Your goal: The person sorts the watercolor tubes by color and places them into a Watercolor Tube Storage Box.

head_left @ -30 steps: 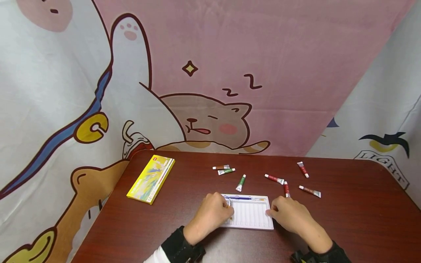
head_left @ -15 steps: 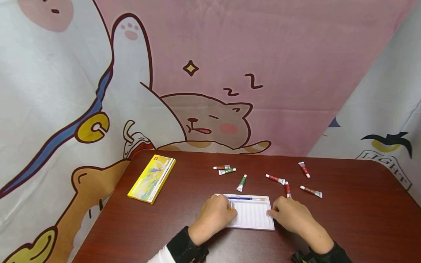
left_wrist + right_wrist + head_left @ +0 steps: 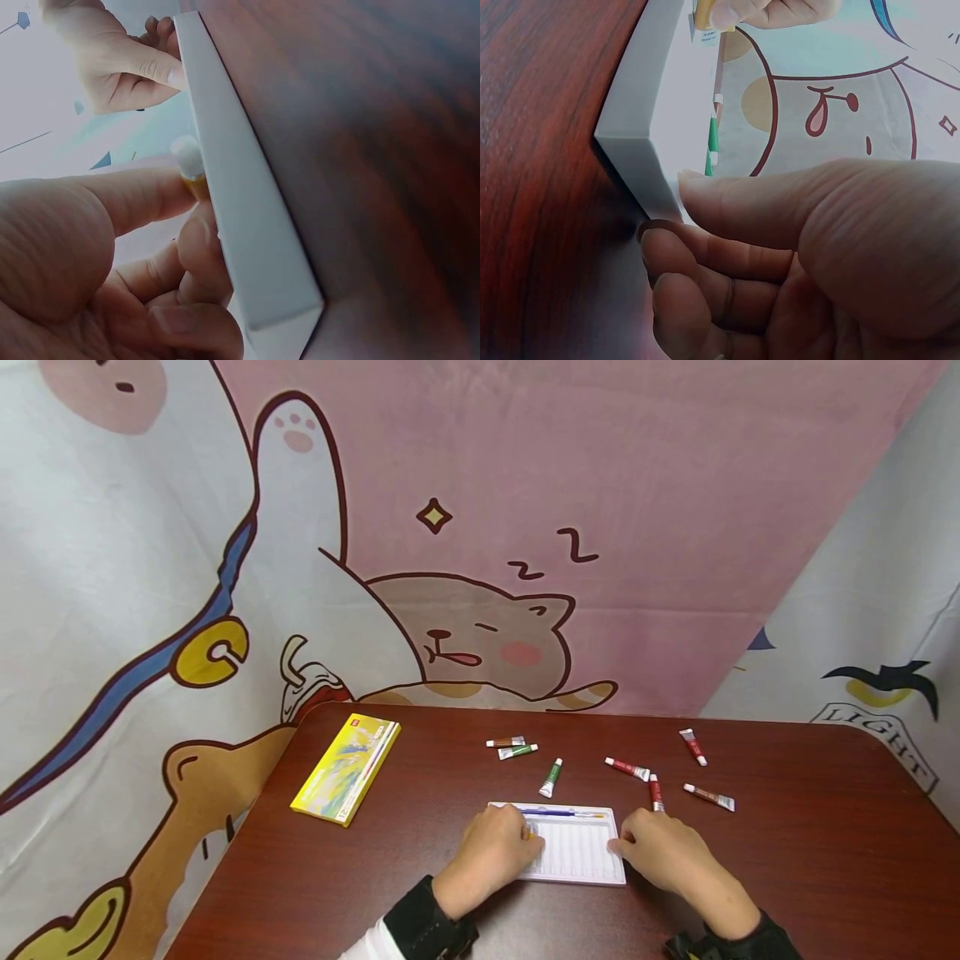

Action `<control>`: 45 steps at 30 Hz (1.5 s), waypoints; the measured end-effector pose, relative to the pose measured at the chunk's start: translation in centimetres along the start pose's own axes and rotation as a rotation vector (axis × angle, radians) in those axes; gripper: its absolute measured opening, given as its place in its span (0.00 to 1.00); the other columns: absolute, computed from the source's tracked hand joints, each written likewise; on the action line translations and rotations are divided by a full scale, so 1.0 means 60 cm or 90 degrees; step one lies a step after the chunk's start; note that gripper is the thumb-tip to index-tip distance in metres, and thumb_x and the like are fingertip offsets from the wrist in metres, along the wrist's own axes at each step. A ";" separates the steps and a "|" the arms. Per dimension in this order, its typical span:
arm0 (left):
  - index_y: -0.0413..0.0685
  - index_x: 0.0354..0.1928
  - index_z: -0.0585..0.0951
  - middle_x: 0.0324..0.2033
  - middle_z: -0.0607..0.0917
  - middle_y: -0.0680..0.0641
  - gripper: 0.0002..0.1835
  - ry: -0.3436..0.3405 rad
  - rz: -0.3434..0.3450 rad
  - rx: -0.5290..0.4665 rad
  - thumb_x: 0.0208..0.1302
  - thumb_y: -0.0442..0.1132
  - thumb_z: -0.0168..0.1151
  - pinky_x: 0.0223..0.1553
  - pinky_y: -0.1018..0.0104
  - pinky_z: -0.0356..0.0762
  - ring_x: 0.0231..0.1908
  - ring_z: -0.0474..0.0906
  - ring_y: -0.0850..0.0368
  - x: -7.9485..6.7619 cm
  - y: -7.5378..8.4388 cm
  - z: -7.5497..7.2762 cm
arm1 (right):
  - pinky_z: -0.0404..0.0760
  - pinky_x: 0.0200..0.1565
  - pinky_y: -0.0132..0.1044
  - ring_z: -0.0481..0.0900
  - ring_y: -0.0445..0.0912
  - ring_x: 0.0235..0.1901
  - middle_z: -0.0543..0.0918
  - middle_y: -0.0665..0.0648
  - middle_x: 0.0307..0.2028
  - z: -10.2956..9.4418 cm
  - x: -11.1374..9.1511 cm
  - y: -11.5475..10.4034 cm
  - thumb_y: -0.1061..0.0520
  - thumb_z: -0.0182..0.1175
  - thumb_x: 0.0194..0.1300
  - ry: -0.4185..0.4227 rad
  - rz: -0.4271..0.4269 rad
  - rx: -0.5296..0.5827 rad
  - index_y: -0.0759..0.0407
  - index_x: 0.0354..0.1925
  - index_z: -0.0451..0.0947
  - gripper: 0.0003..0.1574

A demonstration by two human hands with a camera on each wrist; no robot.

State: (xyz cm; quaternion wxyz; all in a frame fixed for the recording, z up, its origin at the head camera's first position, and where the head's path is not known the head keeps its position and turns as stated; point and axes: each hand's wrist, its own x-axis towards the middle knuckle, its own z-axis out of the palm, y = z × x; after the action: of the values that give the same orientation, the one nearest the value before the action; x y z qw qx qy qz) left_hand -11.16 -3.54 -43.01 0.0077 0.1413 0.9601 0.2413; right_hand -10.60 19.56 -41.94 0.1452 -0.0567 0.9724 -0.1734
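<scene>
A white plastic paint tray (image 3: 577, 852) with ridged slots lies before me, a blue-handled paintbrush (image 3: 558, 812) along its far side. Over the tray's left part, my left hand (image 3: 491, 847) pinches a yellow paint tube (image 3: 703, 16). In the left wrist view the tube's white cap (image 3: 187, 155) shows past the thumb, by the tray wall; most of the tube is hidden. At the right edge, my right hand (image 3: 663, 852) grips the tray. Its thumb (image 3: 735, 206) lies on the rim, with the fingers curled against the outer side.
Beyond the tray lie green tubes (image 3: 551, 778), a brown tube (image 3: 504, 742) and red tubes (image 3: 627, 768). Another brown tube (image 3: 708, 797) lies to the right. A yellow box (image 3: 345, 768) rests at the left of the brown table (image 3: 300, 893). A cartoon cloth hangs behind.
My left hand has shifted slightly right over the tray with the yellow paint tube, now covering more of it. The right hand and the tray hold still.
</scene>
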 end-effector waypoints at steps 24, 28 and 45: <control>0.59 0.02 0.66 0.04 0.61 0.64 0.25 -0.070 0.023 -0.012 0.46 0.47 0.69 0.13 0.68 0.56 0.12 0.60 0.63 -0.005 0.001 -0.011 | 0.60 0.18 0.37 0.63 0.42 0.15 0.67 0.47 0.13 0.003 0.000 0.004 0.47 0.65 0.57 0.001 -0.001 -0.001 0.48 0.14 0.71 0.20; 0.58 0.04 0.69 0.06 0.65 0.62 0.24 -0.076 0.024 -0.029 0.47 0.47 0.71 0.14 0.68 0.57 0.13 0.62 0.63 -0.005 -0.001 -0.012 | 0.60 0.18 0.37 0.63 0.42 0.14 0.66 0.46 0.12 0.003 0.002 0.002 0.48 0.65 0.57 0.009 -0.010 -0.003 0.48 0.13 0.69 0.22; 0.54 0.05 0.68 0.06 0.64 0.63 0.25 -0.071 0.041 -0.062 0.46 0.46 0.73 0.13 0.71 0.55 0.13 0.60 0.65 -0.004 -0.010 -0.005 | 0.61 0.18 0.36 0.64 0.42 0.14 0.67 0.48 0.12 0.005 0.004 -0.005 0.50 0.65 0.57 -0.003 -0.008 -0.008 0.49 0.14 0.70 0.20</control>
State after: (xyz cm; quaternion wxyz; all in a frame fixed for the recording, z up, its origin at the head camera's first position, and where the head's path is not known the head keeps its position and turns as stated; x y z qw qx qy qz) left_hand -11.10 -4.23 -43.03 0.0603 0.1845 0.9403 0.2796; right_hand -10.71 19.17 -42.16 0.1461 -0.0641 0.9727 -0.1683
